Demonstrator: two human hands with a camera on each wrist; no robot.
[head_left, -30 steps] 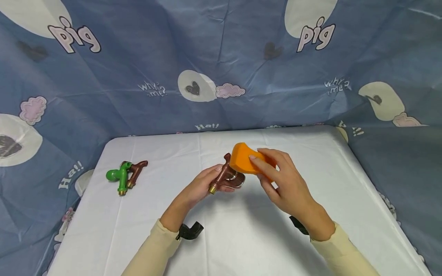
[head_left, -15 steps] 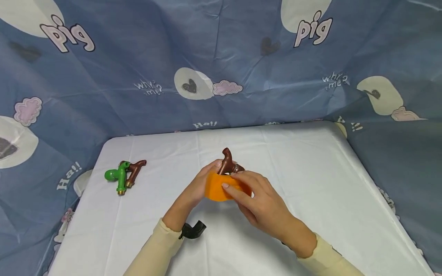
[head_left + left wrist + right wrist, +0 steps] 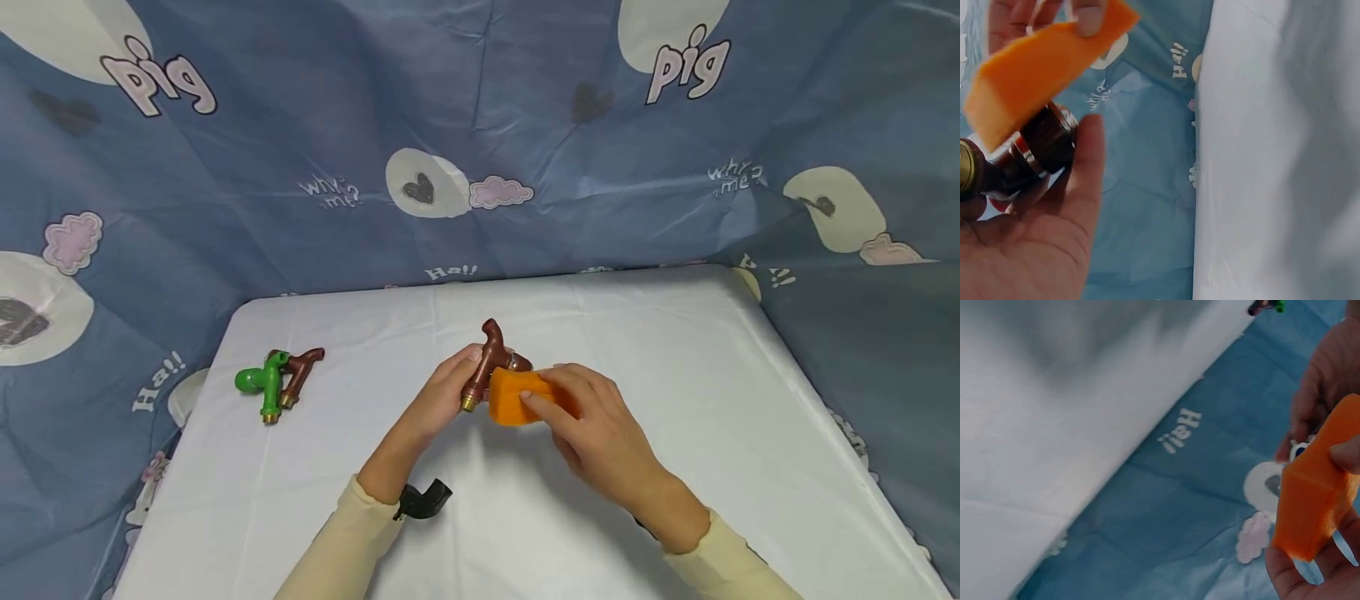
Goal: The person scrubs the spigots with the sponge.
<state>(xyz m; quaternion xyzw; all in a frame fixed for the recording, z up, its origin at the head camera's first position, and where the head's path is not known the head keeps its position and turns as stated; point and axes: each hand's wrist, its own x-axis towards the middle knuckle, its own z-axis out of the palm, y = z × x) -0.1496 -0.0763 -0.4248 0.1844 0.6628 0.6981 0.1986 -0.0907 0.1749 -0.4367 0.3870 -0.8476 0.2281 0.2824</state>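
Above the middle of the table, my left hand (image 3: 433,407) holds a dark brown faucet (image 3: 491,354), spout pointing up and brass threaded end down. My right hand (image 3: 600,433) pinches an orange sponge (image 3: 513,402) between thumb and fingers. In the head view the sponge covers the faucet's lower right side. The left wrist view shows the sponge (image 3: 1041,69) lying against or just over the faucet's round handle (image 3: 1049,140); whether they touch is hard to tell. From the right wrist, the sponge (image 3: 1313,487) hides most of the faucet.
A green faucet (image 3: 271,387) and another brown faucet (image 3: 298,379) lie close together on the left of the white-covered table (image 3: 360,333). Behind the table hangs a blue printed cloth (image 3: 480,100). A black wrist mount (image 3: 424,500) sits on the left wrist.
The sponge has come down from the faucet's upper right to its lower front, then shifted right, uncovering the brass end. My left hand keeps its hold on the faucet.
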